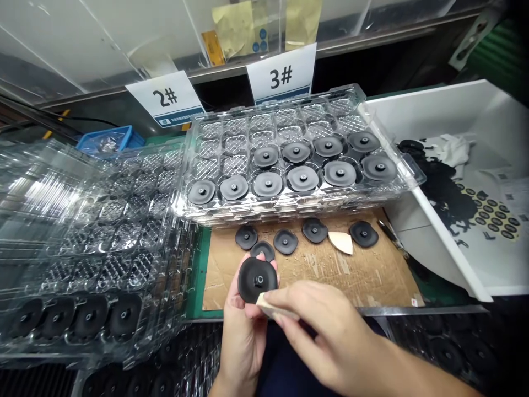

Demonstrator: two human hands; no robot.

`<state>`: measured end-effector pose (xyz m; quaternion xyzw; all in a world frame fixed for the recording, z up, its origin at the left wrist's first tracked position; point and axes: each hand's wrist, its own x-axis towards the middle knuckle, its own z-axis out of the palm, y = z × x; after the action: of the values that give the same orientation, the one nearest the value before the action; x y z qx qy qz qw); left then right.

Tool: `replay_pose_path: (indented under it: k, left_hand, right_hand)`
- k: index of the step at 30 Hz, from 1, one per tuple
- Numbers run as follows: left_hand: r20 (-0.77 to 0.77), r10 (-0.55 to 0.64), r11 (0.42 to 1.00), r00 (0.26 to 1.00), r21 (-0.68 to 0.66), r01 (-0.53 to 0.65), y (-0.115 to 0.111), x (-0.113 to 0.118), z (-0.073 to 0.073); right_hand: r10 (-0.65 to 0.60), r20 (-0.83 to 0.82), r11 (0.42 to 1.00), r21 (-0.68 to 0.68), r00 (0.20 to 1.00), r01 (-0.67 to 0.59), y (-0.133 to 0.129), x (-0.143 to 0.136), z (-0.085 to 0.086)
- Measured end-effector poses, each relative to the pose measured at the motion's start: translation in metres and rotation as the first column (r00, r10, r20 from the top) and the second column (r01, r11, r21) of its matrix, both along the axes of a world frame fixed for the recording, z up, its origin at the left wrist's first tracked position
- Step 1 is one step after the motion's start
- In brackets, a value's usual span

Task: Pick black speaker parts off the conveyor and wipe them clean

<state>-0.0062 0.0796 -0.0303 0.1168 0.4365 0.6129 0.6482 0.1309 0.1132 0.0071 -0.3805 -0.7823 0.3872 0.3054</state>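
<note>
My left hand holds a black rounded disc, its small raised hub facing up. Pinched in my right hand is a cream wedge-shaped pad, its tip touching the disc's near edge. Beyond my hands, several similar black discs lie on a cardboard sheet. A second cream wedge-shaped pad rests there among them. One loose disc is partly hidden behind my left fingertips.
A stack of clear plastic trays stands behind the cardboard, its front row filled with discs. More clear trays are at left. On the right is a white bin with black scraps. A blue basket sits behind.
</note>
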Motion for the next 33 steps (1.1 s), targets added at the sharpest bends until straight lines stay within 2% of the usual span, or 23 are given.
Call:
replay_pose_path:
  k: [2,5,8,10,12,13,16,18,19,20,22,24,26,27,29,30,32,33]
  left_hand:
    - [-0.013,0.014,1.0,1.0,0.019,-0.014,0.001,0.0,-0.001]
    - [-0.016,0.014,1.0,1.0,0.023,-0.014,0.004,0.0,-0.005]
    - [0.02,0.015,1.0,1.0,0.008,-0.015,0.006,-0.002,-0.007]
    - [0.026,0.045,0.999,0.999,0.027,-0.045,0.006,-0.004,-0.006]
    - [0.036,0.062,0.997,0.997,0.033,-0.063,0.007,-0.006,-0.004]
    - [0.046,0.059,0.998,0.997,0.023,-0.06,0.006,-0.007,-0.002]
    - [0.068,0.045,0.999,0.997,-0.01,-0.044,0.006,-0.008,0.002]
    - [0.075,0.038,0.999,0.996,-0.025,-0.036,0.005,-0.007,0.004]
    - [0.078,0.03,0.999,0.997,-0.033,-0.027,0.005,-0.006,0.004]
    - [0.08,0.021,0.999,0.997,-0.04,-0.017,0.005,-0.005,0.005]
    - [0.085,-0.001,0.999,0.996,-0.039,0.004,0.004,-0.002,0.006]
    - [0.085,-0.014,1.0,0.996,-0.016,0.015,0.001,0.0,0.006]
    - [0.098,-0.028,1.0,0.995,0.002,0.028,-0.002,0.001,0.006]
    - [0.119,-0.047,0.999,0.992,-0.001,0.048,-0.004,0.001,0.005]
    - [0.171,-0.085,0.995,0.982,-0.031,0.092,-0.007,0.0,0.001]
    - [0.19,-0.094,0.993,0.977,-0.054,0.106,-0.009,-0.001,-0.001]
    - [0.184,-0.089,0.989,0.979,-0.098,0.108,-0.011,-0.003,-0.005]
    - [0.165,-0.085,0.988,0.983,-0.113,0.105,-0.011,-0.003,-0.007]
  right_hand:
    - [-0.022,0.014,0.999,-0.024,1.0,0.022,0.0,-0.001,-0.001]
    - [-0.115,0.081,0.993,0.033,0.99,0.112,0.002,-0.004,-0.004]
    - [-0.059,-0.003,0.995,-0.079,0.998,0.059,0.007,-0.004,-0.012]
    - [-0.165,-0.011,0.97,-0.184,0.986,0.16,0.011,-0.001,-0.026]
    - [-0.296,0.048,0.926,-0.231,0.954,0.299,0.009,0.005,-0.048]
    - [-0.323,0.076,0.912,-0.243,0.943,0.332,0.006,0.008,-0.06]
    - [-0.296,0.121,0.904,-0.285,0.948,0.319,-0.012,0.017,-0.095]
    - [-0.263,0.127,0.906,-0.309,0.956,0.29,-0.022,0.023,-0.108]
    - [-0.25,0.124,0.906,-0.32,0.96,0.277,-0.024,0.024,-0.11]
    - [-0.245,0.118,0.905,-0.328,0.962,0.271,-0.023,0.026,-0.107]
    - [-0.271,0.106,0.897,-0.333,0.957,0.291,-0.014,0.026,-0.087]
    - [-0.341,0.062,0.889,-0.303,0.938,0.343,-0.003,0.02,-0.055]
    - [-0.371,-0.043,0.913,-0.199,0.928,0.355,0.005,0.01,-0.02]
    - [-0.341,-0.105,0.938,-0.108,0.934,0.33,0.007,0.004,-0.005]
    - [-0.199,-0.143,0.978,0.035,0.969,0.206,0.007,-0.007,0.014]
    - [-0.111,-0.107,0.992,0.049,0.988,0.117,0.006,-0.011,0.018]
    - [0.044,0.005,0.999,-0.021,0.999,-0.044,0.005,-0.017,0.02]
    - [0.089,0.062,0.995,-0.057,0.994,-0.085,0.006,-0.018,0.019]
